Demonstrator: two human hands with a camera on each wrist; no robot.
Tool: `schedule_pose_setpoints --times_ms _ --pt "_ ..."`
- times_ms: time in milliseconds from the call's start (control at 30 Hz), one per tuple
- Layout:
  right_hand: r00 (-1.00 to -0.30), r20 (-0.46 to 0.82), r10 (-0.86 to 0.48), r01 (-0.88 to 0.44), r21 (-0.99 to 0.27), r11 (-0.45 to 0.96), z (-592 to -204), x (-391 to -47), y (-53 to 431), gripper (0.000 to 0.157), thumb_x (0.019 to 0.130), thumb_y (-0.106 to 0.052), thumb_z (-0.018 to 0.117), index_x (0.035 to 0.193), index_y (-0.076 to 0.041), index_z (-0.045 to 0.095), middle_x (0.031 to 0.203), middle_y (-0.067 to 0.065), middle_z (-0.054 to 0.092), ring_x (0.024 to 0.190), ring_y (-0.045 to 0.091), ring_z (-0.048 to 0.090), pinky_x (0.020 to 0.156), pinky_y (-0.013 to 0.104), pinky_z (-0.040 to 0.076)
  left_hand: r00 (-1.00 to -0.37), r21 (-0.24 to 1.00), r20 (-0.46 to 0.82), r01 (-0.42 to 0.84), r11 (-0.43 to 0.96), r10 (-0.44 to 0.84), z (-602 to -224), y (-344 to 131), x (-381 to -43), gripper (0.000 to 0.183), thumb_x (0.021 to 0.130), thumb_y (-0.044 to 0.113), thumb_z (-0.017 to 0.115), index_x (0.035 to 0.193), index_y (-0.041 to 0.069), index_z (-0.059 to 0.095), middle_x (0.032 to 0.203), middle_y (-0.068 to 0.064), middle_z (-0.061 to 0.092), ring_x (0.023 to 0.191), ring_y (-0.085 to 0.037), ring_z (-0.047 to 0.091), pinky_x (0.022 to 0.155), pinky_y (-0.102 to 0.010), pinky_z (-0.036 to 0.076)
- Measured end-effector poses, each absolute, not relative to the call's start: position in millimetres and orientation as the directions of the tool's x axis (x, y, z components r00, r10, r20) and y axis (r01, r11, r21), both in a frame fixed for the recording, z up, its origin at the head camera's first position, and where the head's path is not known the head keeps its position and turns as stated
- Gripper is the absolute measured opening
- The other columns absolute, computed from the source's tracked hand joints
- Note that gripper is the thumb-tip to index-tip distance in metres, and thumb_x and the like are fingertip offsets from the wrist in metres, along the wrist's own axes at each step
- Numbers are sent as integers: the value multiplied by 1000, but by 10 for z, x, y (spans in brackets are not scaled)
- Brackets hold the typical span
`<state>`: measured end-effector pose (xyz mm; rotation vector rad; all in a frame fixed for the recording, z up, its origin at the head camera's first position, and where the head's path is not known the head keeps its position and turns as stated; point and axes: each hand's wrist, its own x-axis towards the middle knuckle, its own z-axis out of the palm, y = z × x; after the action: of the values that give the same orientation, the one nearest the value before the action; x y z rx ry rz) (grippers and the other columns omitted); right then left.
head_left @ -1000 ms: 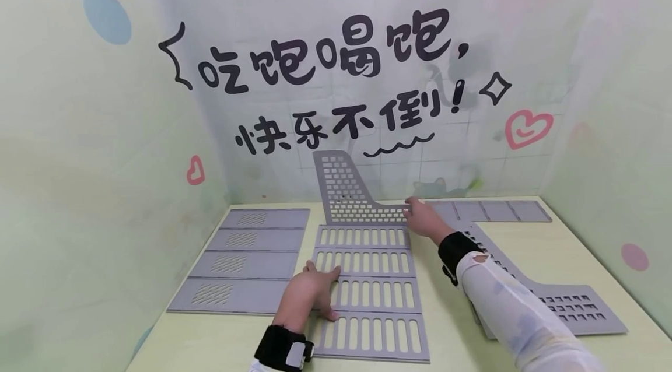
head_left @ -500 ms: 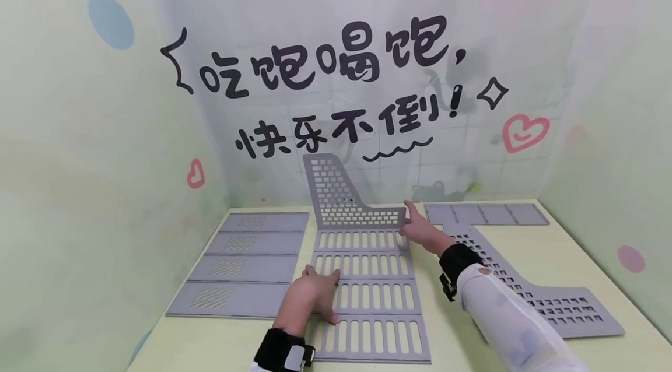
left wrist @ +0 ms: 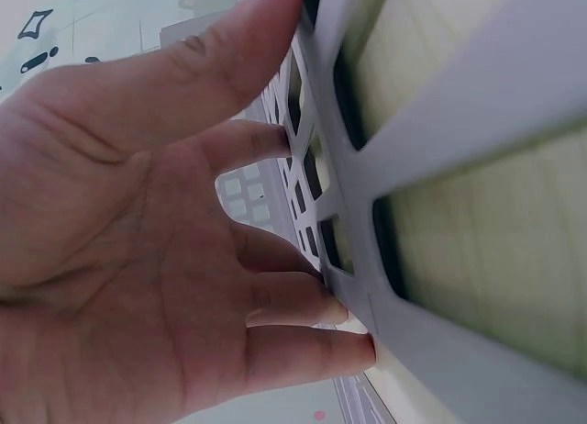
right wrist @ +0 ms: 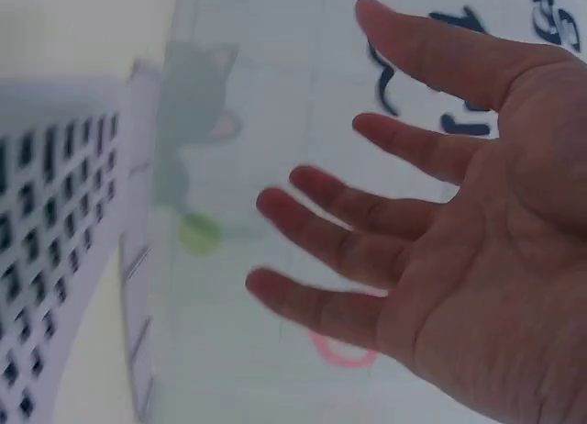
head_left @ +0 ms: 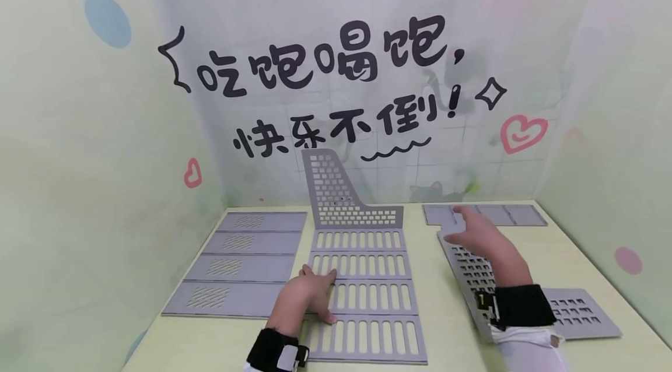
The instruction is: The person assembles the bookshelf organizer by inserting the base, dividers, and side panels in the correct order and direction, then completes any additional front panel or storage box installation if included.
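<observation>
My left hand rests on the slotted grey panel set, fingers stretched along its left edge. In the left wrist view the thumb and fingertips touch the slotted surface. An L-shaped grey panel with brick-like holes stands upright at the far end of the slotted panel, with no hand on it. My right hand hovers over a second L-shaped panel lying flat at the right. In the right wrist view that hand's fingers are spread and hold nothing.
A grey panel with slanted slits lies on the left of the pale table. A narrow plain strip lies at the back right. Printed walls enclose the back and both sides.
My right hand has let go of the upright L-shaped panel's right end and moved right, over the flat L-shaped panel. The left hand stays where it was.
</observation>
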<state>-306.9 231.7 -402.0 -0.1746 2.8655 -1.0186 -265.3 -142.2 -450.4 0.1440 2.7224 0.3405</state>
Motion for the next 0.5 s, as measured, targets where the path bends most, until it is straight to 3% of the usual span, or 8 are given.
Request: schedule_pose_setpoints --times_ms 167,267,367,500 --pt "-980 -190 -54 53 -518 854 -4333 -3075 2543 103 94 -31 81 159 17 18 153 49 37 138 63 45 112 70 44 -912 266 -378 58 962 160 -4510 -1432 -2671 104 75 34 97 163 19 44 168 -45 16 158 -59 24 113 -73 44" --pt "-962 -270 -27 108 -471 875 -4497 -3090 2619 112 90 -38 84 157 20 16 139 48 49 121 56 57 107 65 48 -908 277 -387 49 960 158 -4521 -1442 -2672 103 76 32 97 163 18 45 168 -45 16 158 -59 23 114 -74 42" --pt "-946 -323 -4 150 -449 881 -4590 -3100 2665 118 90 -43 84 154 22 11 128 45 53 106 46 59 102 61 50 -909 280 -389 38 959 150 -4528 -1454 -2654 102 75 32 98 162 18 46 168 -45 17 158 -60 25 114 -74 42" --pt "-947 -319 38 180 -429 885 -4629 -3096 2762 118 92 -39 83 155 24 6 135 53 40 115 56 51 108 68 45 -913 280 -373 60 958 166 -4517 -1436 -2670 103 75 34 98 162 19 46 168 -45 18 158 -59 25 115 -75 40"
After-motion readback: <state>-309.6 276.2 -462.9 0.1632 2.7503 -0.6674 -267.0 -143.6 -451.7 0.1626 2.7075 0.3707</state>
